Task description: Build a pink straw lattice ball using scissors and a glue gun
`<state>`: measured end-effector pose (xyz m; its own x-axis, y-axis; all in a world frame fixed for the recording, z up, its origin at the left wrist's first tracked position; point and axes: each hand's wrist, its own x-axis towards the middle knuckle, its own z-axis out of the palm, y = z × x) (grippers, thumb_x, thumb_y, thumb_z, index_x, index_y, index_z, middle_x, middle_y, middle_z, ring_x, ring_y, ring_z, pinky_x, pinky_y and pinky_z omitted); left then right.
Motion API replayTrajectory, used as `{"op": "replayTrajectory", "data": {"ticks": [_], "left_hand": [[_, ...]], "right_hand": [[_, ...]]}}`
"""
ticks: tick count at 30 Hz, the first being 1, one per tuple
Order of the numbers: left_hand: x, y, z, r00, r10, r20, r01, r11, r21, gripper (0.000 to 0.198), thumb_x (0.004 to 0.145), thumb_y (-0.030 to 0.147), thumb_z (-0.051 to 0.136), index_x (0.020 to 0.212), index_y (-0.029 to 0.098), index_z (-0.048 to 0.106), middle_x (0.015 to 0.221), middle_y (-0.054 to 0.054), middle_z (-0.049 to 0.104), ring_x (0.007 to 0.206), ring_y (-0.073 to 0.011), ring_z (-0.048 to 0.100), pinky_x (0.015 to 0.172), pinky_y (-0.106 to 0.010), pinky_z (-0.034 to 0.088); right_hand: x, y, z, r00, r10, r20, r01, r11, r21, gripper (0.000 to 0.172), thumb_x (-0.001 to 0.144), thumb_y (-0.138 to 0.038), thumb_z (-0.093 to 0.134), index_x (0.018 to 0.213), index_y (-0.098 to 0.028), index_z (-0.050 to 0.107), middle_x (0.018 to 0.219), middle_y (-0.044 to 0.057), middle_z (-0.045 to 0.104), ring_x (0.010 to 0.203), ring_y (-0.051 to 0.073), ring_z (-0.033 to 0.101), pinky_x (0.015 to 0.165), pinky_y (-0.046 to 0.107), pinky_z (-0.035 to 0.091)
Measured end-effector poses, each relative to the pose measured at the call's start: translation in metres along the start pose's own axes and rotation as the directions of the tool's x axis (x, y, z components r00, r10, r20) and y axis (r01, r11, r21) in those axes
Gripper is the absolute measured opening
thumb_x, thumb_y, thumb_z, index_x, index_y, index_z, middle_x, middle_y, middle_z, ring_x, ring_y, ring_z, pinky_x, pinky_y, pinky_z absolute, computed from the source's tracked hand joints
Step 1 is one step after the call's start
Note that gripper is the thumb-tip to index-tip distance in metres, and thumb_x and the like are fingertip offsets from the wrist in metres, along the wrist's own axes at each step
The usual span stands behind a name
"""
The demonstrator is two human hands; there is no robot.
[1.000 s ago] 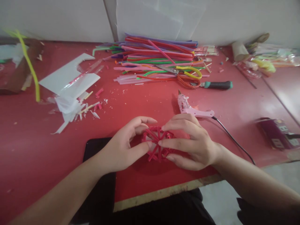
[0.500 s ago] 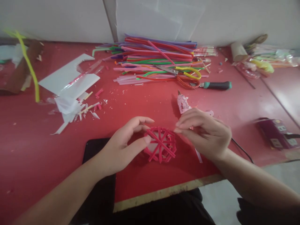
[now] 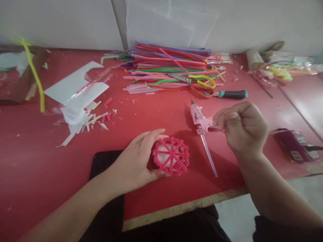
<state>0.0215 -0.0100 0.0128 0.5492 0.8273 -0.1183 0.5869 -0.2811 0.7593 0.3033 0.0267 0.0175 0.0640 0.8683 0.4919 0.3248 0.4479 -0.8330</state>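
Observation:
My left hand [image 3: 138,158] is wrapped around the side of a small round cage of pink pipe cleaners [image 3: 173,154], its top crossed by spokes and something whitish inside. Thumb and fingers press its left side. My right hand [image 3: 242,127] is raised to the right, fingers curled in a pinch; whatever is between them, if anything, is too small to make out. Its fingertips overlap the handle end of a pink hot glue gun [image 3: 200,119] in the view; I cannot tell whether they touch it. A clear glue stick [image 3: 209,156] juts from the gun's back.
Behind lie bundled coloured pipe cleaners [image 3: 171,62], scissors [image 3: 202,84] and a dark-handled cutter [image 3: 232,94]. White board [image 3: 75,84] and scraps lie left. A black flat device [image 3: 104,161] sits under my left forearm; a maroon power box [image 3: 296,144] stands right.
My right hand has moved from beside the pink cage out to the right, uncovering the glue gun. My left hand has closed more firmly around the cage's side.

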Motion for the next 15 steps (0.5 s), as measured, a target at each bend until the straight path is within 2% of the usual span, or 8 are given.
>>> {"op": "replayTrajectory", "data": {"ticks": [4, 8, 11, 13, 15], "left_hand": [[-0.002, -0.003, 0.0, 0.997, -0.059, -0.058, 0.052, 0.993, -0.11, 0.082, 0.076, 0.045, 0.079, 0.142, 0.027, 0.035, 0.146, -0.014, 0.05, 0.133, -0.0362, 0.051, 0.109, -0.057, 0.044], [-0.002, -0.006, 0.001, 0.983, -0.006, -0.182, -0.051, 0.952, -0.302, 0.073, 0.079, 0.019, 0.075, 0.14, 0.035, 0.039, 0.146, -0.007, 0.051, 0.132, -0.0299, 0.055, 0.109, -0.051, 0.047], [0.0, -0.005, 0.0, 0.966, 0.016, -0.259, -0.126, 0.902, -0.414, 0.07, 0.08, 0.015, 0.073, 0.141, 0.034, 0.043, 0.151, -0.008, 0.048, 0.133, -0.0295, 0.054, 0.111, -0.047, 0.048], [0.001, -0.003, -0.001, 0.967, 0.019, -0.254, -0.148, 0.852, -0.502, 0.068, 0.08, 0.019, 0.076, 0.14, 0.031, 0.046, 0.15, -0.009, 0.05, 0.132, -0.03, 0.056, 0.11, -0.044, 0.05], [0.001, 0.0, -0.002, 0.975, 0.013, -0.222, -0.146, 0.79, -0.595, 0.067, 0.079, 0.021, 0.078, 0.139, 0.03, 0.048, 0.148, -0.01, 0.053, 0.128, -0.0291, 0.06, 0.106, -0.041, 0.053]], "right_hand": [[0.003, 0.005, -0.002, 0.998, 0.067, -0.005, -0.066, 0.997, 0.028, 0.027, 0.095, -0.041, 0.063, 0.076, -0.026, 0.052, 0.049, -0.007, 0.052, 0.047, 0.015, 0.056, 0.047, 0.031, 0.044], [0.001, 0.005, -0.003, 0.992, 0.127, -0.006, -0.127, 0.991, 0.037, 0.025, 0.091, -0.038, 0.069, 0.075, -0.025, 0.055, 0.046, -0.007, 0.055, 0.045, 0.015, 0.056, 0.048, 0.031, 0.045], [-0.001, 0.001, -0.003, 0.99, 0.12, 0.069, -0.128, 0.984, 0.126, 0.03, 0.092, -0.036, 0.068, 0.069, -0.024, 0.053, 0.046, -0.006, 0.055, 0.046, 0.015, 0.056, 0.052, 0.032, 0.047], [-0.005, -0.005, 0.0, 0.987, 0.083, 0.137, -0.11, 0.973, 0.202, 0.037, 0.096, -0.038, 0.061, 0.064, -0.022, 0.051, 0.047, -0.005, 0.054, 0.047, 0.014, 0.056, 0.055, 0.032, 0.048], [-0.011, -0.014, 0.005, 0.968, 0.047, 0.245, -0.107, 0.966, 0.237, 0.036, 0.101, -0.04, 0.052, 0.07, -0.021, 0.055, 0.054, -0.003, 0.058, 0.053, 0.014, 0.058, 0.058, 0.032, 0.05]]}}
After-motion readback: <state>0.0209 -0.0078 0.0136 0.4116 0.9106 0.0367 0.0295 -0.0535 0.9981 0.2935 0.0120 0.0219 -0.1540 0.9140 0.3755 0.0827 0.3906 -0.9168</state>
